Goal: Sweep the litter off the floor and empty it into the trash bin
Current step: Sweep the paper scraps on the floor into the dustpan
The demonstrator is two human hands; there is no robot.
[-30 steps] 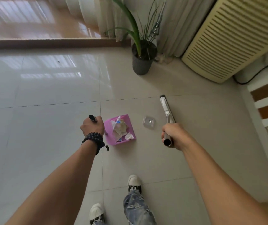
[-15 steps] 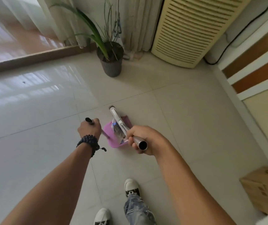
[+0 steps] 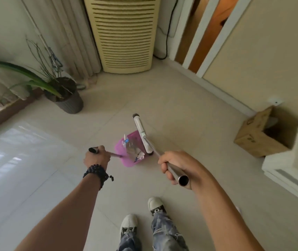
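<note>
A pink dustpan (image 3: 122,160) sits low over the tiled floor in the middle of the view. It holds crumpled white paper (image 3: 140,156) and a clear plastic piece (image 3: 130,146). My left hand (image 3: 96,157) grips the dustpan's black-tipped handle. My right hand (image 3: 174,165) is closed around the metal pole of a broom. Its white head (image 3: 142,133) lies across the dustpan's right edge. An open cardboard box (image 3: 258,134) stands by the wall at the right.
A potted plant in a grey pot (image 3: 66,98) stands at the left near the curtains. A tall cream floor air conditioner (image 3: 124,37) fills the back corner. White furniture (image 3: 293,163) is at the right edge. My two shoes (image 3: 141,218) are below.
My view has swung right, bringing the cardboard box into sight. The broom has come left onto the dustpan, and the clear plastic piece that lay on the floor is now in the pan.
</note>
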